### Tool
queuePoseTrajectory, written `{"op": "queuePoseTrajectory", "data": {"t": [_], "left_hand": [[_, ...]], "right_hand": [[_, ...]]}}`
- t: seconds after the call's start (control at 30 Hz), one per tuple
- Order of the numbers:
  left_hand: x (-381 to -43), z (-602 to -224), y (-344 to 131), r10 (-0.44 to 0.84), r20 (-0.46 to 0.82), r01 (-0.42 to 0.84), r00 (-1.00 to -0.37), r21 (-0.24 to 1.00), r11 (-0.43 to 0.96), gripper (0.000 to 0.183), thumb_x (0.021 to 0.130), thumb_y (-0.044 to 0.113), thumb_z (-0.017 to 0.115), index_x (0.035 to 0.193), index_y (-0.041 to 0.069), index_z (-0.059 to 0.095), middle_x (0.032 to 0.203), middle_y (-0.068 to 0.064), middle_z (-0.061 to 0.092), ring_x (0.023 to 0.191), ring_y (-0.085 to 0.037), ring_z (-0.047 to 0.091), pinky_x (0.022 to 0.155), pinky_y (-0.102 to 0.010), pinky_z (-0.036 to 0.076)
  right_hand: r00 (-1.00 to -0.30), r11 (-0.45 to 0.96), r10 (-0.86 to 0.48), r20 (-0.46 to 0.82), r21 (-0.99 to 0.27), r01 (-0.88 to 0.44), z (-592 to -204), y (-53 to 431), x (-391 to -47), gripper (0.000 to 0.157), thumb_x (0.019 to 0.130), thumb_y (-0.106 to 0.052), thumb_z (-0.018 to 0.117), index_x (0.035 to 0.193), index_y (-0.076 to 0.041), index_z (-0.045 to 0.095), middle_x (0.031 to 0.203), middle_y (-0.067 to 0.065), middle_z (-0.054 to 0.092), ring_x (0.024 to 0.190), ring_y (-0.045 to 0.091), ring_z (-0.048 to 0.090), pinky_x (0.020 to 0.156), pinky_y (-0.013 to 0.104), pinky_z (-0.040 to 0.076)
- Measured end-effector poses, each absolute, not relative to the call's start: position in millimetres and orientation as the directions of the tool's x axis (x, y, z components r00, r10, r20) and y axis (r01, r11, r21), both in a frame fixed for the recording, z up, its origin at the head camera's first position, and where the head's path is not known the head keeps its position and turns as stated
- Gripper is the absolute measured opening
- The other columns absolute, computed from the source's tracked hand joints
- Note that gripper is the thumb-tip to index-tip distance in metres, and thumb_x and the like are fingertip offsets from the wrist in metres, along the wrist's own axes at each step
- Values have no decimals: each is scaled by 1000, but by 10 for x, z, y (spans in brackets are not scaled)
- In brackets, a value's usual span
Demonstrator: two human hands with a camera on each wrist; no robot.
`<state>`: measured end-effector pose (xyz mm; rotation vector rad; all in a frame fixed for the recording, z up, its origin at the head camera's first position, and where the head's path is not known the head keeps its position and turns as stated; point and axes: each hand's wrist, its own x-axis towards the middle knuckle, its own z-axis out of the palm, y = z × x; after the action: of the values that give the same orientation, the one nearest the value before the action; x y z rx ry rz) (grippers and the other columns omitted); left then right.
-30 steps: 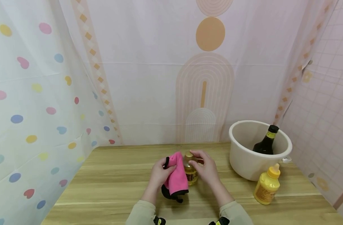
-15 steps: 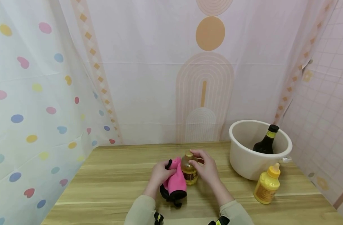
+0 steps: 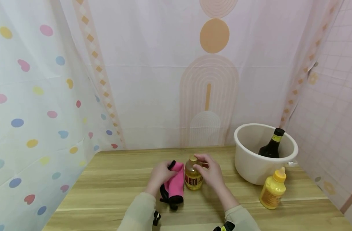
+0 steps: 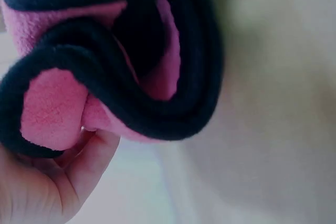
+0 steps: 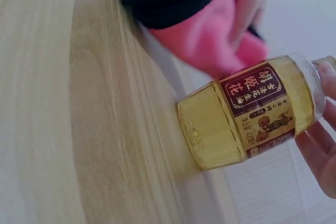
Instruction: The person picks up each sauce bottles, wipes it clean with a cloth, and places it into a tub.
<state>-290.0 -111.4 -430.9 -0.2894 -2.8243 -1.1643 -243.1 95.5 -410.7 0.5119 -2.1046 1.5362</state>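
My left hand pinches a bunched pink cloth with black edging by its top. The cloth hangs folded just left of a small bottle of golden oil, overlapping the bottle's label edge in the right wrist view. My right hand grips the bottle near its neck and cap, thumb on the near side. In the right wrist view, the bottle's dark red label with pale characters shows fully. Up close in the left wrist view, the cloth's black trim curls in loops above the left thumb.
A white bucket stands at the back right, with a dark bottle leaning inside it. In front of the bucket is a yellow squeeze bottle. Curtains enclose the wooden table behind and at the sides.
The left hand has moved left with the cloth, drawing it off the oil bottle's side. More of the bottle and its label now shows. The right hand has kept its hold, nearly still.
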Motion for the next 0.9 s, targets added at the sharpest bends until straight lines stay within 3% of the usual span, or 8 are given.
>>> {"op": "queuePoseTrajectory", "data": {"t": [0.13,0.37,0.63,0.9], "left_hand": [[-2917,-4019,-1155,96,191,205,-977,706,678,40,82,19,80,118,3,70,115,-16,69,106,-36,63,91,-51,48],[-2881,-3668,-1105,19,268,237,-963,813,532,29,84,17,78,107,2,71,101,-15,71,89,-27,65,77,-43,54],[-2825,-3700,-968,13,229,215,-973,891,399,30,83,17,79,108,3,72,102,-15,70,88,-25,64,77,-41,55],[-2807,-3820,-883,32,244,239,-969,903,358,33,83,16,80,110,1,71,104,-16,70,89,-26,64,76,-41,54]], "right_hand": [[-814,305,-36,580,-769,-562,-4108,975,-2457,32,81,8,74,112,6,65,111,21,67,101,41,63,86,55,52],[-819,307,-25,573,-776,-552,-4326,1010,-2642,35,80,6,75,113,0,66,111,17,67,101,38,64,86,51,53],[-814,306,-33,580,-769,-561,-4442,1048,-2715,35,82,-1,76,115,-10,69,111,8,68,103,31,64,87,44,54],[-823,316,-25,568,-776,-546,-4262,976,-2565,33,82,11,72,112,1,67,112,18,66,102,38,63,86,53,53]]}}
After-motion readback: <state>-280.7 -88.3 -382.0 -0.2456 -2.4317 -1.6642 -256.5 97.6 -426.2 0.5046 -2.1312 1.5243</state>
